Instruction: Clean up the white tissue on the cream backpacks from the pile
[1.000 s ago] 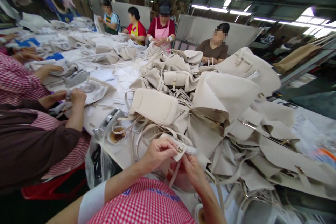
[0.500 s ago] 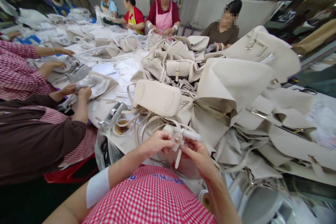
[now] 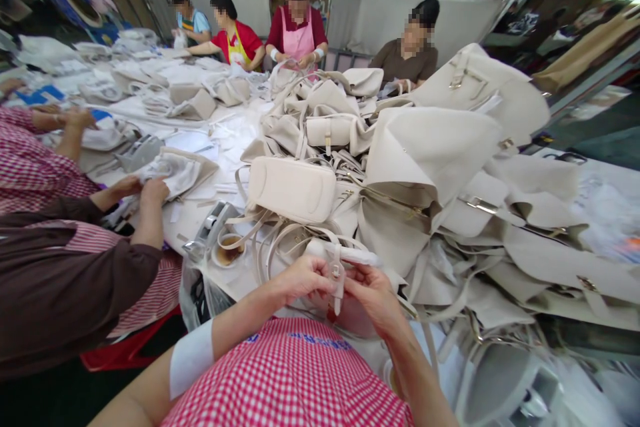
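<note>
In the head view a cream strap (image 3: 337, 275) with a small metal buckle stands between my two hands, close to my apron. My left hand (image 3: 310, 278) is closed, pinching the strap's left edge beside the buckle. From the other side my right hand (image 3: 373, 290) is closed on the same strap, its thumb near the lower end. The strap's tip points down toward me. Behind my fingers a pale padded piece (image 3: 357, 255) of the bag shows, but my hands hide much of the bag.
A cream bag (image 3: 293, 190) lies just beyond, with looped handles beside it. Large cream bags (image 3: 425, 153) are heaped to the right. Left of my hands are a cup of brown liquid (image 3: 230, 250) and a metal tape dispenser (image 3: 213, 223). Co-workers surround the table.
The strap's loose end, slanted out before, now lies straight down in line with the buckle. My hands have moved only slightly. The view has turned a little to the right.
</note>
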A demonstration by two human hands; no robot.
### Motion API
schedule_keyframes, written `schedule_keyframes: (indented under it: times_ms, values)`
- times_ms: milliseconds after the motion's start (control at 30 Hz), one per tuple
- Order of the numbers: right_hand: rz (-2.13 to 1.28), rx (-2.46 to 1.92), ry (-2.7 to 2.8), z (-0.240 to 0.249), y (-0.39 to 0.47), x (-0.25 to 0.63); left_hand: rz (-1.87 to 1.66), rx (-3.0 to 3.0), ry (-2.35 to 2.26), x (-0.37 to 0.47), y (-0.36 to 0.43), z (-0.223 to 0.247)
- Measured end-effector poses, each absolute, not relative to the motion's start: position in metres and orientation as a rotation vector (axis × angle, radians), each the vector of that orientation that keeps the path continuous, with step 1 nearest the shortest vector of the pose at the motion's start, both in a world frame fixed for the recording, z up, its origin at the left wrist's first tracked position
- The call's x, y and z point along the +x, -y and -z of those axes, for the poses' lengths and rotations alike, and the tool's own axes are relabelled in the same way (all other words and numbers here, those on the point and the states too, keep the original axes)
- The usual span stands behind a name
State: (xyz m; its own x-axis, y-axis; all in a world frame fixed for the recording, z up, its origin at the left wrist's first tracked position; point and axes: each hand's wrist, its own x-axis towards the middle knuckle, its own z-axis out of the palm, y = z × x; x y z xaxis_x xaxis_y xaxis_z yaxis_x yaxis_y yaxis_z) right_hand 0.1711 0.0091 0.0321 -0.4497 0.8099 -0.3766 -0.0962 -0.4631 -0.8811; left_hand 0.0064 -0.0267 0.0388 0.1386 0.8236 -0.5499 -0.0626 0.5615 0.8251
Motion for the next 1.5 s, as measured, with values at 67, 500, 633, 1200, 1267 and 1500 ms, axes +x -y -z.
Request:
schedule_keyframes:
  times_ms: [67, 500, 633, 1200, 1267, 1500]
  values:
    - [-1.935, -1.131, 1.108, -0.035, -0.009, 0.171, -0.766, 0.773, -1.265, 0.009, 0.026, -0.037]
    - [-2.089, -1.147, 0.872, -0.046, -0.006, 0.174, -0.987, 1.289, -1.526, 0.019, 0.03, -0.04]
    - [-2.0, -1.168, 1.076, -0.041, -0.003, 0.173, -1.031, 1.051, -1.44, 0.019, 0.03, -0.03]
    - [-1.891, -1.149, 1.176, -0.032, -0.001, 0.168, -1.208, 1.262, -1.564, 0.016, 0.057, -0.034]
    - [-1.881, -1.152, 1.138, -0.028, 0.001, 0.167, -1.141, 1.788, -1.735, 0.013, 0.057, -0.039]
    - [-1.873, -1.11, 1.112, -0.019, 0.004, 0.164, -0.853, 2.595, -1.853, 0.013, 0.052, -0.038]
